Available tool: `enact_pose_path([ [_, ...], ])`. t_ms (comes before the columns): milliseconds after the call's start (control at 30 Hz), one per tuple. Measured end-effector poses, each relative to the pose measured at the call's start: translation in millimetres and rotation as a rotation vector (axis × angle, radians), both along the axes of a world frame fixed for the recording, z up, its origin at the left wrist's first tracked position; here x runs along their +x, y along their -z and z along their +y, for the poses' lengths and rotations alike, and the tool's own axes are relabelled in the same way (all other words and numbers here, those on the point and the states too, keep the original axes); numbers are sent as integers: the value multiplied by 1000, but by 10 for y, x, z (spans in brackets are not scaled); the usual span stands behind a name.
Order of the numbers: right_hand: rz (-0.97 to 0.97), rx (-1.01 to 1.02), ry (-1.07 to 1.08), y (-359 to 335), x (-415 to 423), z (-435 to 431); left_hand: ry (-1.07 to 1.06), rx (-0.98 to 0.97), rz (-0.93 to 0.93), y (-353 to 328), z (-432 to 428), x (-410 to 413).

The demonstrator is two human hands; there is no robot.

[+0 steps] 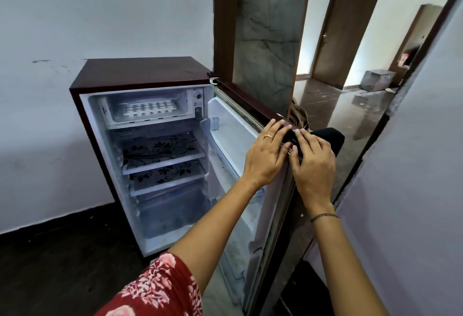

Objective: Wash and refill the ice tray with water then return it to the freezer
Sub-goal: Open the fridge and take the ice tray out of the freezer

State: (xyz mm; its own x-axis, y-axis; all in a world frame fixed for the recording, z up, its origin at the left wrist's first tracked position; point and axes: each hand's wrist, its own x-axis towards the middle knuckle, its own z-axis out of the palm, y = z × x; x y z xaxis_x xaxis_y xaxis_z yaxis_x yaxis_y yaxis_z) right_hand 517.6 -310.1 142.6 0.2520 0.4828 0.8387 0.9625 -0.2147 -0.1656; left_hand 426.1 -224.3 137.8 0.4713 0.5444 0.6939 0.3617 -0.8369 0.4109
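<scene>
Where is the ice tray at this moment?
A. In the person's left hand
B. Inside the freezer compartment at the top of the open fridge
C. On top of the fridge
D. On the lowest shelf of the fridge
B: the white ice tray lies in the freezer compartment at the top of the open fridge, while the left hand and the right hand both rest on the top edge of the fridge door.

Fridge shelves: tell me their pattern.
Black floral swirls on the clear fridge shelves, seen in the head view.
</scene>
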Motion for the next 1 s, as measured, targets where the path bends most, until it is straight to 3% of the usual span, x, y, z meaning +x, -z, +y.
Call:
enact_pose_path([
  [333, 21, 30, -13, 52, 26, 35, -19, 24, 28, 24, -17, 14],
  [533, 88, -1, 32, 18, -251, -98, -180, -52, 101, 120, -92, -265],
  [667, 61, 6, -118, 138, -640, -30, -355, -109, 128, 307, -37, -704],
  [833, 91, -147, -354, 459, -1058, 238, -532, -201, 172, 627, 50, -1292],
  [1000, 182, -298, -438, 793, -1351, 578, -658, -288, 275, 952, 210, -1751],
])
